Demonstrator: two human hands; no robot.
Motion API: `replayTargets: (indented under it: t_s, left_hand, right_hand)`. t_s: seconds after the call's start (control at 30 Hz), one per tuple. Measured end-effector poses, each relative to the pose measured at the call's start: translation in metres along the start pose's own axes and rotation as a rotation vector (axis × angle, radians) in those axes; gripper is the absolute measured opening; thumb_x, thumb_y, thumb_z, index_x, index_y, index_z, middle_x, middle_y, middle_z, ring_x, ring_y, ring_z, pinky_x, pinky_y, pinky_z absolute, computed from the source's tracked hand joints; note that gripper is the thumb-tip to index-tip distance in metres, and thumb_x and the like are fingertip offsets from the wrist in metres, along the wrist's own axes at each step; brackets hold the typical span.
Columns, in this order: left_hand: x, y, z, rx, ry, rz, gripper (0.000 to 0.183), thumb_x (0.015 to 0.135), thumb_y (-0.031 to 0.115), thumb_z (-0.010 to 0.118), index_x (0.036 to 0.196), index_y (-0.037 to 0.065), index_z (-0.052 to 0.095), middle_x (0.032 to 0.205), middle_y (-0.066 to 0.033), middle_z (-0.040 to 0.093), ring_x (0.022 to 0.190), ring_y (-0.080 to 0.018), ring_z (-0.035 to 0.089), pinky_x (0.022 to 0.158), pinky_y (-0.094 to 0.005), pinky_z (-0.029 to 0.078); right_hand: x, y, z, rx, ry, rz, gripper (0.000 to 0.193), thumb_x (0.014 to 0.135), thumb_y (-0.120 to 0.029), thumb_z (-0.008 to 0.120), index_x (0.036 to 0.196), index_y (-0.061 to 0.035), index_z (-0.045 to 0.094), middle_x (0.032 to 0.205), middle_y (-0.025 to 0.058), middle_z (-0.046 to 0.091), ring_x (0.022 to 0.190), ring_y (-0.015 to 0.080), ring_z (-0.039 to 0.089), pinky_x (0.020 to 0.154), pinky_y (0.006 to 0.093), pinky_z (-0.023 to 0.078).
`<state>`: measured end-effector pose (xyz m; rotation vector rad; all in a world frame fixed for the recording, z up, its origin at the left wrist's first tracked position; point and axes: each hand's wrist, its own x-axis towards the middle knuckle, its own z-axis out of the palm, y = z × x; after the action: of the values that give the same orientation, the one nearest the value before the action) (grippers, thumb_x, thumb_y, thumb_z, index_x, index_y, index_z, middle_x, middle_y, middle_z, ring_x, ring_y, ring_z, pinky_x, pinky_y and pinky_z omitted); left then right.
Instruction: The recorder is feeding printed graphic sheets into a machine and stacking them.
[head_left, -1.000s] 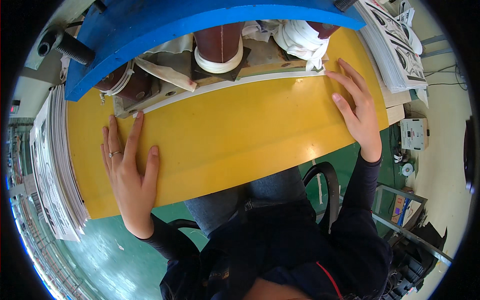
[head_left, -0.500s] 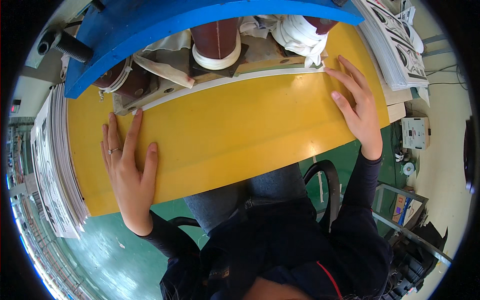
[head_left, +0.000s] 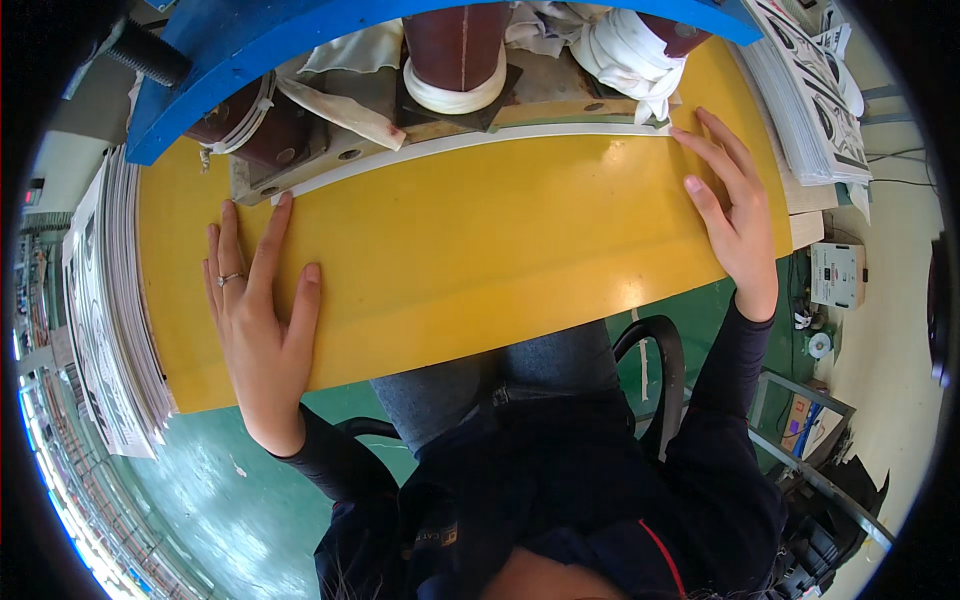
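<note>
A wide yellow sheet point(head_left: 470, 250) lies curved across the work surface in front of me. My left hand point(head_left: 262, 320) presses flat on its left part, fingers spread, a ring on one finger. My right hand point(head_left: 728, 210) lies flat on the right part, fingertips reaching the sheet's far edge by a thin white strip point(head_left: 470, 145). Neither hand holds anything. Behind the strip stand dark brown cylinders point(head_left: 455, 45) wrapped with white tape, under a blue curved frame point(head_left: 230, 50).
Stacks of thin printed sheets stand at the left point(head_left: 110, 300) and at the upper right point(head_left: 810, 90). A black chair point(head_left: 665, 370) is under me on a green floor point(head_left: 230, 500). A small white box point(head_left: 838, 275) sits at the right.
Both hands stay flat on the yellow sheet in nearly the same places; the view has shifted slightly, bringing the brown cylinders nearer the top.
</note>
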<state>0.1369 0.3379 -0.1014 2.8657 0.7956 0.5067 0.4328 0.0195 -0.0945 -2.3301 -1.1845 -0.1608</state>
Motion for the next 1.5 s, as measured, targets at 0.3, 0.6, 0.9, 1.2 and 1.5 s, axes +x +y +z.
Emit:
replayTargets:
  t_s: [0.3, 0.6, 0.9, 1.2, 1.5]
  left_hand:
    - [-0.0016, -0.0019, 0.001, 0.001, 0.0, -0.004, 0.051, 0.094, 0.028, 0.061, 0.145, 0.023, 0.06, 0.159, -0.0238, 0.04, 0.148, -0.0451, 0.034, 0.121, -0.0537, 0.025]
    - [-0.0002, -0.0027, -0.0015, -0.022, 0.009, 0.0, 0.051, 0.093, 0.026, 0.063, 0.144, 0.023, 0.06, 0.158, -0.0254, 0.04, 0.147, -0.0479, 0.034, 0.12, -0.0546, 0.028]
    - [-0.0004, -0.0006, -0.0014, -0.04, 0.016, 0.012, 0.051, 0.092, 0.024, 0.064, 0.143, 0.022, 0.061, 0.157, -0.0272, 0.04, 0.146, -0.0489, 0.035, 0.12, -0.0546, 0.027]
    - [0.0002, -0.0005, -0.001, -0.018, 0.016, 0.017, 0.052, 0.093, 0.025, 0.064, 0.144, 0.023, 0.06, 0.157, -0.027, 0.041, 0.146, -0.0483, 0.036, 0.121, -0.0541, 0.026]
    - [-0.0002, -0.0014, -0.0007, 0.004, 0.011, 0.022, 0.052, 0.093, 0.027, 0.063, 0.145, 0.023, 0.06, 0.158, -0.0258, 0.041, 0.146, -0.0473, 0.036, 0.121, -0.0537, 0.026]
  right_hand:
    - [0.0004, 0.0003, 0.0022, -0.006, -0.002, -0.007, 0.037, 0.094, -0.027, 0.066, 0.129, -0.0138, 0.07, 0.146, 0.0203, 0.055, 0.136, 0.0388, 0.051, 0.113, 0.0453, 0.04]
    - [0.0024, -0.0025, 0.0002, 0.009, -0.008, -0.011, 0.038, 0.094, -0.025, 0.065, 0.129, -0.0124, 0.07, 0.145, 0.0215, 0.056, 0.136, 0.0393, 0.052, 0.113, 0.0451, 0.04]
    - [0.0011, -0.0029, -0.0013, 0.0, -0.018, 0.004, 0.038, 0.094, -0.025, 0.065, 0.13, -0.0118, 0.07, 0.146, 0.0204, 0.055, 0.136, 0.0383, 0.051, 0.113, 0.045, 0.039]
    - [0.0016, -0.0027, -0.0012, -0.003, -0.02, 0.018, 0.038, 0.094, -0.023, 0.065, 0.129, -0.0118, 0.07, 0.146, 0.0199, 0.056, 0.138, 0.038, 0.05, 0.114, 0.045, 0.039]
    - [0.0016, -0.0022, -0.0003, 0.014, -0.018, 0.011, 0.038, 0.094, -0.024, 0.065, 0.13, -0.0127, 0.07, 0.146, 0.0202, 0.055, 0.138, 0.0384, 0.05, 0.114, 0.0448, 0.039]
